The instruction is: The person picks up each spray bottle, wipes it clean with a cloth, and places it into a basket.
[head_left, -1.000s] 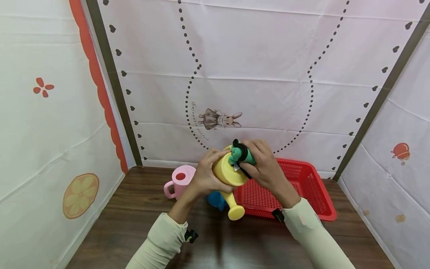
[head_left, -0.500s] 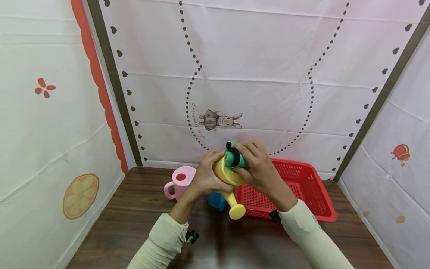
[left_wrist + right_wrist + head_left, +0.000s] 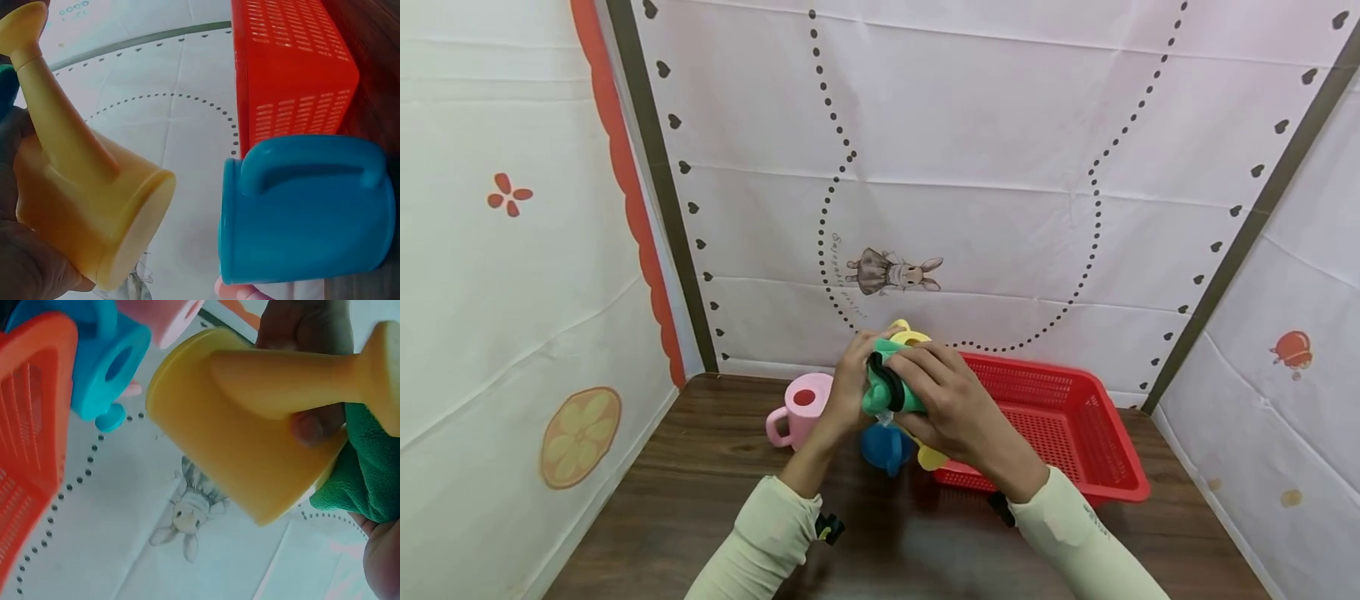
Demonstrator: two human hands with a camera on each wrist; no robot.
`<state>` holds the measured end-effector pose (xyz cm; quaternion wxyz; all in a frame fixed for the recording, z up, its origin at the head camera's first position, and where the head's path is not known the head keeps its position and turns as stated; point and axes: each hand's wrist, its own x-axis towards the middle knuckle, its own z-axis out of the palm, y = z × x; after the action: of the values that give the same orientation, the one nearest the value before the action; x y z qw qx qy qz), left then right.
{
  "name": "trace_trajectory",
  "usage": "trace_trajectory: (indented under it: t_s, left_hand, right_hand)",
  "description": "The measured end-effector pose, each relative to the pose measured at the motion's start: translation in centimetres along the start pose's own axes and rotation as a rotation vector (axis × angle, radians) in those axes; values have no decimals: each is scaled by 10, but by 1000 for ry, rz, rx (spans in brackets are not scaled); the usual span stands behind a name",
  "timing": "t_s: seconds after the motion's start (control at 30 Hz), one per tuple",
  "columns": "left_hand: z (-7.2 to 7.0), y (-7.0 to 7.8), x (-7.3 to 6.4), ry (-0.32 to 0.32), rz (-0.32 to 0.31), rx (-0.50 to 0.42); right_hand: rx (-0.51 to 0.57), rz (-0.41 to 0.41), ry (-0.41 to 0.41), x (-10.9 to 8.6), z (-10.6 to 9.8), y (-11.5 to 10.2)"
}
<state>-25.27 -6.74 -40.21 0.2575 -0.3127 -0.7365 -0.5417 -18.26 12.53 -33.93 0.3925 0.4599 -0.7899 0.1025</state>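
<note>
My left hand [image 3: 847, 392] grips a yellow watering can [image 3: 94, 181] by its body, held up above the table. In the right wrist view the can is tilted, its spout pointing right. My right hand [image 3: 951, 404] holds a bunched green cloth [image 3: 375, 469] with a black band. The cloth is against the can near its base in the head view, hiding much of it. Below the hands stands a blue container [image 3: 880, 448] with a handle, and a pink container [image 3: 805, 408] with a handle and a hole in its top is to the left.
A red perforated basket [image 3: 1097, 433] stands on the dark wooden table [image 3: 700, 467], right of the hands. Printed cloth walls [image 3: 985, 208] enclose the table at the back and both sides.
My right hand has moved left and slightly down with the green cloth. The watering can has turned, so its upper opening shows at the top and the cloth covers its near side.
</note>
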Motion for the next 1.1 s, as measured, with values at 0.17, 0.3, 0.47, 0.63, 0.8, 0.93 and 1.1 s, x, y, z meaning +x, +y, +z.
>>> trace_trajectory:
  t_s: [0.17, 0.3, 0.47, 0.63, 0.8, 0.93, 1.1]
  left_hand:
    - [-4, 6, 3, 56, -65, -52]
    - [-10, 9, 5, 63, -96, -109]
    - [-15, 10, 4, 18, -84, -152]
    - [-12, 13, 2, -48, -37, -152]
    - [-3, 15, 0, -133, -9, -157]
    - [1, 14, -1, -154, -18, -173]
    - [1, 13, -3, -167, -35, -187]
  right_hand:
    - [13, 57, 10, -5, -5, 7]
    - [84, 143, 43, -11, -10, 18]
    - [145, 261, 56, -16, -12, 33]
    - [188, 371, 51, -15, -12, 45]
    - [219, 370, 68, -12, -10, 51]
    - [208, 314, 55, -8, -8, 50]
    - [196, 258, 45, -6, -5, 46]
